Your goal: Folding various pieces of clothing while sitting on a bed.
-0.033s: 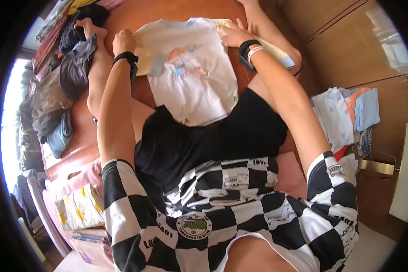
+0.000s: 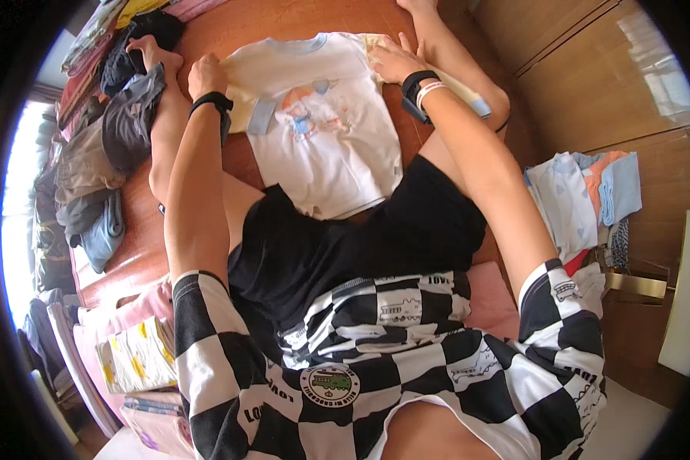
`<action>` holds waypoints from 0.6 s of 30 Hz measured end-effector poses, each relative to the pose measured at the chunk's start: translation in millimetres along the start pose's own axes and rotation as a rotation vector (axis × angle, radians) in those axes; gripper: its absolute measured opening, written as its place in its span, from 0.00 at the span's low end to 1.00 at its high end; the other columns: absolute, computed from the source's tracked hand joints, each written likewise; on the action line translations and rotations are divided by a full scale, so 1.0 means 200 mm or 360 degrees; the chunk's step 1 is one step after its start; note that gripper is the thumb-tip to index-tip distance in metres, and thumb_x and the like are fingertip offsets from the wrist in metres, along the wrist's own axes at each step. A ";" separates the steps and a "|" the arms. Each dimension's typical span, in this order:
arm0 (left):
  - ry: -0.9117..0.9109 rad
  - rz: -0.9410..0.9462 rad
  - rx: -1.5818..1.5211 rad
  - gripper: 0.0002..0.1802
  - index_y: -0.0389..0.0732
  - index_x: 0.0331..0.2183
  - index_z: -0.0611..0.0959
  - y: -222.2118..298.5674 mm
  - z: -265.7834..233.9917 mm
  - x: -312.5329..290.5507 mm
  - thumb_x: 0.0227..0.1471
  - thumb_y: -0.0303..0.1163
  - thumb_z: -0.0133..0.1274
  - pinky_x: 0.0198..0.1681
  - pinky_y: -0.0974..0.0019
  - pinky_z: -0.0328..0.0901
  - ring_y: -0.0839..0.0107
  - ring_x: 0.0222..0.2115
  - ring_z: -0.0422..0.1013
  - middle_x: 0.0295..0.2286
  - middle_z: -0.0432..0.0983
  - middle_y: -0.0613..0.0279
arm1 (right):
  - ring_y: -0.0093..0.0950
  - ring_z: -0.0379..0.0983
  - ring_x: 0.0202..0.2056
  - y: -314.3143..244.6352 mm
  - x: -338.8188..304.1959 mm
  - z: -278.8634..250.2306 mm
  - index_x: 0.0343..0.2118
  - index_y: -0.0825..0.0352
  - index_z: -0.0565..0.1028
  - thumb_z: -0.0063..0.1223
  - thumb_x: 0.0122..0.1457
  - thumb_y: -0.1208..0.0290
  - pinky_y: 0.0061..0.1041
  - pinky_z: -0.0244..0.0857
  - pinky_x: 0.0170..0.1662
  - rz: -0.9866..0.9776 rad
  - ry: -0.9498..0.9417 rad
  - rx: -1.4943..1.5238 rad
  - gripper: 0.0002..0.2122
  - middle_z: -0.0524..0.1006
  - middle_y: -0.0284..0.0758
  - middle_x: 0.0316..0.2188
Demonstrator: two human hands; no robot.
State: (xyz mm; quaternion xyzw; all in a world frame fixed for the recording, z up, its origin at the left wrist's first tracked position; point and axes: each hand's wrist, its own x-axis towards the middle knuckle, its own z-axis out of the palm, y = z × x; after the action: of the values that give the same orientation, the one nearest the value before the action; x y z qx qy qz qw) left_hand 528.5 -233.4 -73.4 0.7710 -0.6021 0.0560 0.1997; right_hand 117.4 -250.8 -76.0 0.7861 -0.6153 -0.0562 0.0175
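Note:
A child's long-sleeved shirt (image 2: 333,142) lies spread front side up between my legs, collar away from me. Its body is white with a cartoon print, the sleeves pale yellow, the collar and cuffs light blue. My left hand (image 2: 207,76) is closed at the shirt's left shoulder and sleeve edge; its fingertips are hidden. That sleeve bends inward, its cuff resting against the body. On the right sleeve, near the shoulder, rests my right hand (image 2: 395,61) with fingers spread. The right sleeve runs outward beneath my forearm, its cuff beside my knee.
Dark clothes (image 2: 103,153) are heaped along the left, beside a stack of folded fabrics (image 2: 92,46). A folded white-and-yellow garment (image 2: 136,356) lies near left. Folded light clothes (image 2: 571,192) are piled at right, by a wooden cabinet (image 2: 590,84). The surface beneath is reddish brown (image 2: 230,27).
The shirt front lies smoother, with its printed picture showing more plainly. Its lower hem has shifted slightly toward me. Both hands stay in nearly the same places.

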 end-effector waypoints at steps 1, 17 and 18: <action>0.0122 -0.0030 0.0131 0.12 0.36 0.39 0.84 0.00 0.00 0.02 0.55 0.31 0.52 0.49 0.50 0.72 0.46 0.46 0.76 0.42 0.80 0.43 | 0.39 0.35 0.75 -0.01 0.02 -0.01 0.67 0.42 0.64 0.44 0.65 0.49 0.62 0.23 0.71 0.0031 0.0020 -0.0002 0.26 0.49 0.28 0.74; -0.0974 0.0292 0.0149 0.59 0.36 0.61 0.67 0.56 0.07 -0.83 0.35 0.63 0.68 0.60 0.41 0.59 0.34 0.61 0.57 0.60 0.59 0.33 | 0.46 0.67 0.58 -0.30 -0.28 0.23 0.59 0.56 0.72 0.52 0.62 0.50 0.47 0.61 0.60 -0.0954 0.0115 0.0499 0.25 0.70 0.40 0.59; -0.1011 0.0286 0.0076 0.71 0.35 0.64 0.64 0.54 0.06 -0.86 0.27 0.68 0.72 0.66 0.40 0.53 0.32 0.63 0.53 0.61 0.55 0.27 | 0.46 0.67 0.58 -0.28 -0.30 0.25 0.59 0.56 0.72 0.52 0.62 0.50 0.47 0.61 0.60 -0.0963 0.0116 0.0502 0.25 0.70 0.40 0.59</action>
State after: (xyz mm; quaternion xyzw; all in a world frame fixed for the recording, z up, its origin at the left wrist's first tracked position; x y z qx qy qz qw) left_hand 377.1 -104.1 -114.6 0.6982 -0.6984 -0.1559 -0.0219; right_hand 151.9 -176.1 -126.1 0.9275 -0.3544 0.0652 -0.0998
